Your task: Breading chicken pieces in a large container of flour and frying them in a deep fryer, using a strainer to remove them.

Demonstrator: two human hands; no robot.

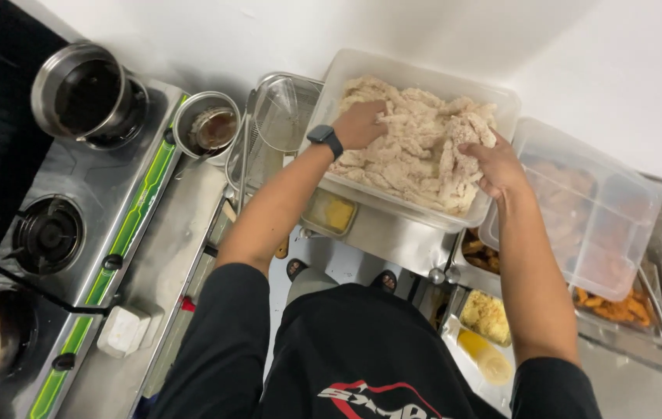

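My right hand (495, 167) grips battered chicken strips (416, 147) at the tub's (424, 74) right edge; my left hand (360, 124) presses, fingers buried; all strips look coated.

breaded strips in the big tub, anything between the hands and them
Nothing visible. The left hand and right hand both rest directly on the breaded strips inside the open clear tub; no lid or utensil lies between them.
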